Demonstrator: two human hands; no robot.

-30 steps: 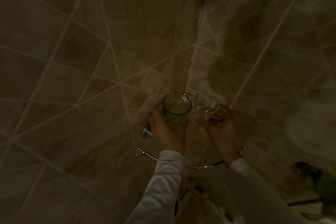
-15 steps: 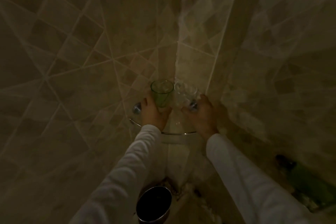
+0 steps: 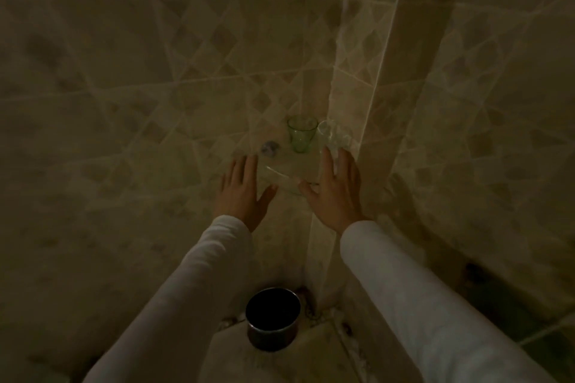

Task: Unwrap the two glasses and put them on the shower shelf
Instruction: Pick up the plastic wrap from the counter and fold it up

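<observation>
Tiled wall (image 3: pixel 124 71) corner, dim; metal cup (image 3: pixel 273 317) on the floor below; left hand (image 3: pixel 244 193) and right hand (image 3: pixel 334 193) empty, fingers spread wide, near the shower shelf (image 3: pixel 280 174); green glass (image 3: pixel 301 134) and clear glass (image 3: pixel 333 135) upright on it, side by side.

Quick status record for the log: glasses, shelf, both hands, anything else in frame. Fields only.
green glass: upright on the shelf, in the wall corner
clear glass: on the shelf, right of the green one; faint, hard to make out
shower shelf: clear corner shelf with metal rail
left hand: open, empty, below the shelf edge
right hand: open, empty, fingertips near the clear glass
metal cup: on the floor, in the corner below
wrapping: none visible
</observation>
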